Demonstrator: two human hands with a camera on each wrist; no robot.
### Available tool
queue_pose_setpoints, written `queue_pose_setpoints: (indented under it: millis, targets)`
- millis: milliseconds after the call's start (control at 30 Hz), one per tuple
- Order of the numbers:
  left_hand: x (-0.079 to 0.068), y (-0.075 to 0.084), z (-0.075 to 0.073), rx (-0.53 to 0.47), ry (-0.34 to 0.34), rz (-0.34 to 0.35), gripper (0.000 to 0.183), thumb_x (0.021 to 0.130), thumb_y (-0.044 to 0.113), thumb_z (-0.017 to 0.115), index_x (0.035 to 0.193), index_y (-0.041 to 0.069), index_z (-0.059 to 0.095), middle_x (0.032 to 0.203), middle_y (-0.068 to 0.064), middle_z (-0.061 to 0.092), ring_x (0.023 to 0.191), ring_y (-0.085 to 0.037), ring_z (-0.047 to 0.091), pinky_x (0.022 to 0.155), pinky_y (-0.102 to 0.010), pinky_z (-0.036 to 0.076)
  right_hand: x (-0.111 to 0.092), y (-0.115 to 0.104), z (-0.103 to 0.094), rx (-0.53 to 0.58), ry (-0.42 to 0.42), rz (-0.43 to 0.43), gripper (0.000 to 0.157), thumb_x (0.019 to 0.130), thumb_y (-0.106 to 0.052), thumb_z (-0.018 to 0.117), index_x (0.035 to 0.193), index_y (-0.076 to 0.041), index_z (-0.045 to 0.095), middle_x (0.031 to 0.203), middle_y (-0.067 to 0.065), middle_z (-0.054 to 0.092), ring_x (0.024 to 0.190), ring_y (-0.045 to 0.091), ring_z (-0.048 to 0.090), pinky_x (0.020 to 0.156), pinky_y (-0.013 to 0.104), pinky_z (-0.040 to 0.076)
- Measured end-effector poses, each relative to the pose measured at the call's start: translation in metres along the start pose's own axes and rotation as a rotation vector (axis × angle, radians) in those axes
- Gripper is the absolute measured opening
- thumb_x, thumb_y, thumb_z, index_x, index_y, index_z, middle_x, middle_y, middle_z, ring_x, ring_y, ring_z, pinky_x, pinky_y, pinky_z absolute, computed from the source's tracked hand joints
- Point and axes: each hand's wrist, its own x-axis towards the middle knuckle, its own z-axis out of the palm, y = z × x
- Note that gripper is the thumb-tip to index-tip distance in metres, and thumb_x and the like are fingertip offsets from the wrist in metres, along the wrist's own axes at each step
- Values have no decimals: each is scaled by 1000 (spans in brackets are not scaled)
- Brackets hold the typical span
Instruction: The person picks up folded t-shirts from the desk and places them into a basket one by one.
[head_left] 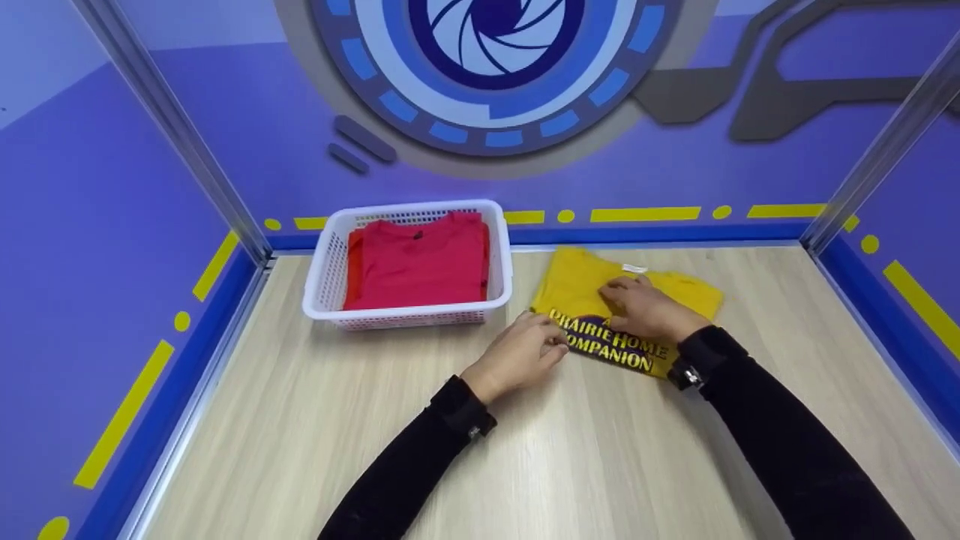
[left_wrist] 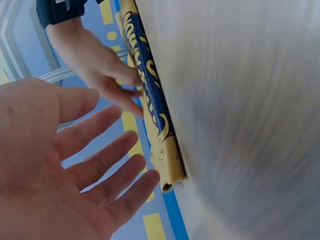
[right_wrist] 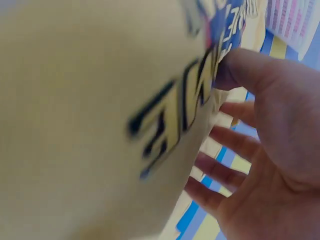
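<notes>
Yellow shirt point(head_left: 574, 296) under the right hand point(head_left: 651, 309), near the table's point(head_left: 600, 465) far edge

We see the yellow shirt lying folded right of the middle of that edge, its dark "Prairie Home Companion" print on the near side, a white label point(head_left: 634, 268) at its neck. The right hand touches it with fingers spread. The left hand point(head_left: 521, 352) is just beside its near left corner, fingers loosely apart. Toward the table's far left corner we see a white basket point(head_left: 409, 310) holding a red shirt point(head_left: 424, 262) over orange cloth point(head_left: 355, 266).

Left hand point(head_left: 523, 351) relaxed, right hand point(head_left: 646, 309) palm-down
</notes>
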Motion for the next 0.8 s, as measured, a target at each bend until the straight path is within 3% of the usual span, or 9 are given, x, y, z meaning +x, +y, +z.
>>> queue_pose_setpoints:
  millis: [167,333,500,667,800]
  targets:
    - [0,-1,1,-13,-2,-27,28,111,33,65,127,16,81,142,-4,71,137,-23,61,122,-38,49,9,-29,9,-19,-20,-119,69,104,-23,73,167,-10,48,176,18,42,163,48,36,132,66,33]
    - [-2,-3,0,-1,-43,-43,34,112,35,62,134,14,79,142,-6,71,134,-26,62,119,-41,50,13,-51,18,-37,-13,-234,68,102,-20,72,165,-9,51,174,17,45,159,47,41,131,64,36]
    - [-2,-6,-1,58,-85,-61,37,112,36,62,138,13,76,144,-6,70,134,-28,62,117,-41,50,13,-59,19,16,-1,-280,64,102,-19,71,162,-6,54,171,20,48,158,46,44,131,63,36]
    - [13,-4,-8,83,-153,-185,52,113,41,60,157,12,62,166,-13,55,154,-31,52,131,-45,41,6,-43,7,142,80,-151,55,104,-16,69,157,-3,59,167,25,52,158,48,47,132,64,36]
    - [27,-10,-9,127,-210,-298,67,115,44,55,169,6,44,180,-21,33,168,-39,34,138,-51,29,3,-22,1,82,136,9,53,105,-19,68,154,2,60,161,31,54,152,52,49,129,66,38]
